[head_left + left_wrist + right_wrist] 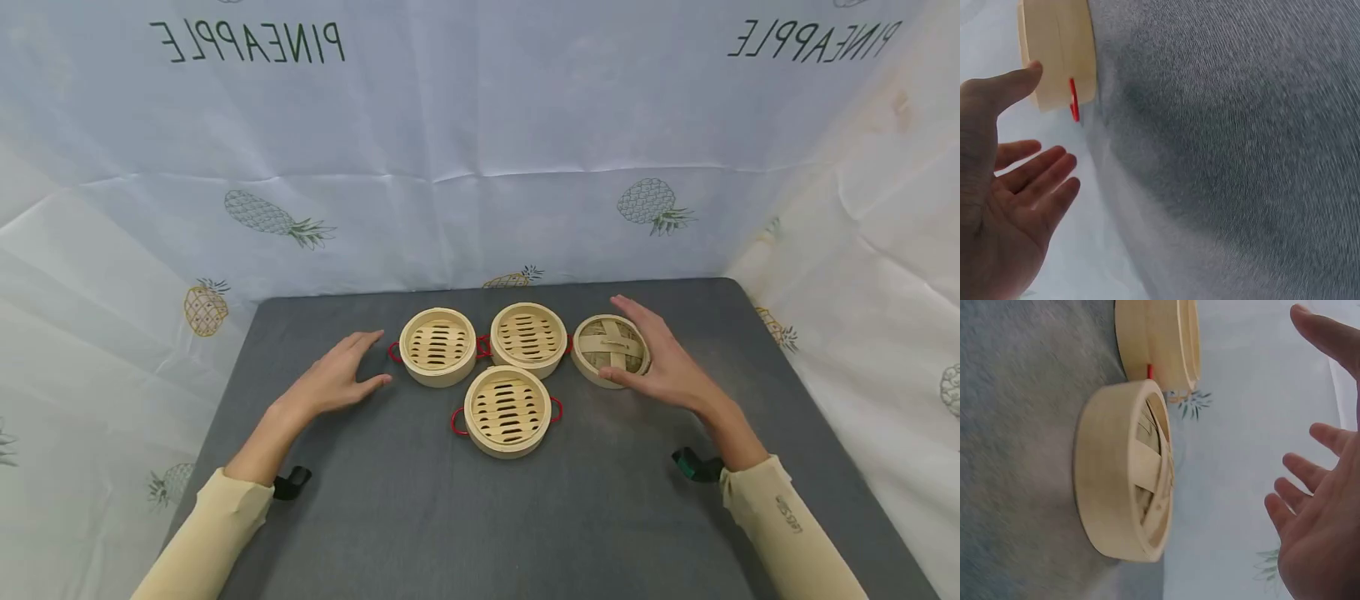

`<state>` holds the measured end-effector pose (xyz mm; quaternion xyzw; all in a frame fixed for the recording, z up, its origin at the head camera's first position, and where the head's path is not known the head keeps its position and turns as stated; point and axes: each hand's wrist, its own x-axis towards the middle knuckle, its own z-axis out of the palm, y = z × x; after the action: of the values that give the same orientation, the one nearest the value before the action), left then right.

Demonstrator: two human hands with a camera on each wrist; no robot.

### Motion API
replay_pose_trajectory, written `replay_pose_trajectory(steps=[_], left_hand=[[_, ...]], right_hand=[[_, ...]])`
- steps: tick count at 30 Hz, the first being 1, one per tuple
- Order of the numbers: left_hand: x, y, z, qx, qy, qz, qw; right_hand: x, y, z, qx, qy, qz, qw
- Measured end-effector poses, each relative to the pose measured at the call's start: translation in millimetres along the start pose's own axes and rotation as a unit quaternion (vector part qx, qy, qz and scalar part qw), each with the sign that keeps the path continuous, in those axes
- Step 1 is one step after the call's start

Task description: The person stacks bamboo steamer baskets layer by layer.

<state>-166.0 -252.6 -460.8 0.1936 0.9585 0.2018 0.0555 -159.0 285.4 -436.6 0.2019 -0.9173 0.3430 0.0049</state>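
Three small bamboo steamer baskets with slatted bottoms and red handles lie on the grey table: a left basket (438,378), a back middle basket (542,364) and a front basket (507,450). A round bamboo steamer lid (612,342) with a woven, crossed top sits to their right. My left hand (335,377) is held just left of the left basket, thumb and fingers spread around nothing. Over the lid's right side hovers my right hand (665,362); a gap shows between it and the lid (1107,472) in the right wrist view. Both hands hold nothing.
The dark grey table (420,525) ends at a white curtain (480,225) printed with pineapples, which rises behind it and at both sides. A dark strap piece (697,465) is at the right wrist, another (292,483) at the left.
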Motion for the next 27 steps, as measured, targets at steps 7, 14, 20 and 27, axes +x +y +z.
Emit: replay_pose_trajectory(steps=[7, 14, 20, 27], left_hand=[[6.3, -4.2, 9.1, -0.045, 0.009, 0.021, 0.9987], [13.1, -6.1, 16.0, -0.123, -0.013, 0.023, 0.9921], [19.2, -8.2, 22.2, -0.167, -0.023, 0.015, 0.9856], [24.9, -12.6, 31.5, -0.206, -0.023, 0.003, 0.9782]], right_hand=[[-6, -3, 16, 0.044, -0.015, -0.004, 0.999], [-9, -5, 28, 0.077, -0.017, -0.027, 0.997], [-14, -7, 39, 0.118, -0.031, -0.029, 0.992], [-18, -10, 54, 0.176, -0.065, -0.051, 0.981]])
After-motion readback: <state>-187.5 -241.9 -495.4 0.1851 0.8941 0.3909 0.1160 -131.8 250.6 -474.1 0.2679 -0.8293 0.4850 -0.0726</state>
